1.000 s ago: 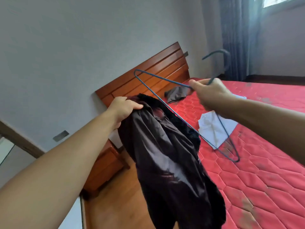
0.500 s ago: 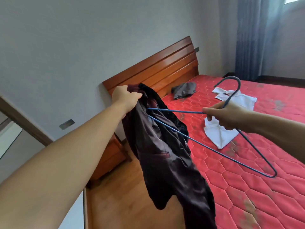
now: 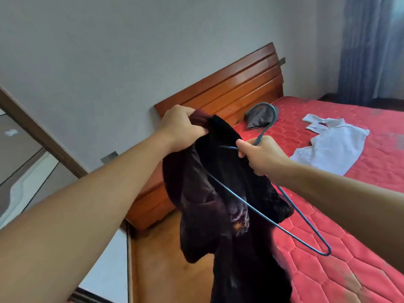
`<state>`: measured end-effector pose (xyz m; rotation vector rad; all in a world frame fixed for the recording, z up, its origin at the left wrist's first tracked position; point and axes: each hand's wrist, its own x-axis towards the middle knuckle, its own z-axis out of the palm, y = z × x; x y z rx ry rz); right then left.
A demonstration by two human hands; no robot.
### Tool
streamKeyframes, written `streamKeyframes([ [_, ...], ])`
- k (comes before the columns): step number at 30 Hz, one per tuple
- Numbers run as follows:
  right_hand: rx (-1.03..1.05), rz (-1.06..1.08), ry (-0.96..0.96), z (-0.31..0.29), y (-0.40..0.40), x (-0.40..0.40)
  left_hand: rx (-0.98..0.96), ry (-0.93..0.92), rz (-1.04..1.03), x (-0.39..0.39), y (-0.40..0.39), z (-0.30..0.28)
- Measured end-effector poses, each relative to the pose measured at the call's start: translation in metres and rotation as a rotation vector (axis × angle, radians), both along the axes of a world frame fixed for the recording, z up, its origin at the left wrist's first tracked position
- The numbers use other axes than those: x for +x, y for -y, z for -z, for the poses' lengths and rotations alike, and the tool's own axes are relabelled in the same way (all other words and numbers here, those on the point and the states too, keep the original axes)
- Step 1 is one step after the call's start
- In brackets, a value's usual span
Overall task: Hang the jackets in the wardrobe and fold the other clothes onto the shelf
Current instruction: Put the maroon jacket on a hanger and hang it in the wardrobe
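Observation:
A dark maroon jacket (image 3: 220, 215) with a black furry collar hangs in the air beside the bed. My left hand (image 3: 181, 125) grips it at the collar. My right hand (image 3: 260, 156) grips a blue wire hanger (image 3: 290, 232) just below its hook. One end of the hanger is tucked inside the jacket near the collar; the other end sticks out to the lower right. A white shirt (image 3: 334, 147) lies spread on the red mattress (image 3: 360, 226). A small grey garment (image 3: 258, 117) lies near the headboard.
The wooden headboard (image 3: 225, 88) stands against the grey wall. A wooden nightstand (image 3: 150, 202) sits below it, on the wooden floor (image 3: 166, 270). A wardrobe edge with a brown frame (image 3: 41, 132) is at the left. Blue curtains (image 3: 367, 49) hang at the far right.
My right hand brought the hanger in close to the jacket, and one hanger end slid inside under the collar. My left hand kept its hold on the collar.

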<state>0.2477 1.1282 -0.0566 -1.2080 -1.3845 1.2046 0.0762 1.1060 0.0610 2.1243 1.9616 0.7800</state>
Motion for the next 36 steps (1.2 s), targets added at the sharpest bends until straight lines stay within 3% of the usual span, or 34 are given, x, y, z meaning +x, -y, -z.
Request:
streamKeyframes([
  [4,0.017,-0.039,-0.181,-0.01,0.0,0.0,-0.113,-0.136,0.002,-0.019,0.006,-0.002],
  [8,0.087,-0.092,-0.216,-0.006,-0.003,0.005,-0.025,-0.408,0.035,-0.019,0.0,0.004],
  [15,0.154,-0.164,-0.126,-0.01,-0.008,0.021,-0.196,-0.38,0.204,-0.022,-0.014,0.008],
  [18,0.215,0.007,-0.001,-0.008,-0.013,0.025,-0.171,-0.397,0.229,-0.015,-0.021,0.009],
  [22,0.588,0.369,0.327,0.012,-0.013,0.03,-0.078,-0.371,0.202,-0.01,-0.028,0.01],
  [24,0.863,0.357,0.532,0.035,-0.006,0.035,-0.013,-0.357,0.174,-0.012,-0.032,0.006],
  [26,0.957,0.14,0.653,0.063,0.003,0.033,0.033,-0.347,0.151,-0.014,-0.033,0.001],
  [28,0.695,-0.028,0.801,0.087,0.01,0.02,0.086,-0.329,0.148,-0.013,-0.034,-0.004],
  [31,0.25,-0.026,0.914,0.114,0.007,-0.006,0.157,-0.322,0.165,-0.005,-0.029,-0.011],
  [33,0.161,0.046,0.818,0.125,0.003,-0.022,0.197,-0.32,0.17,-0.006,-0.019,-0.017],
  [36,-0.038,0.166,0.495,0.136,-0.004,-0.039,0.277,-0.321,0.163,-0.02,0.0,-0.028],
])
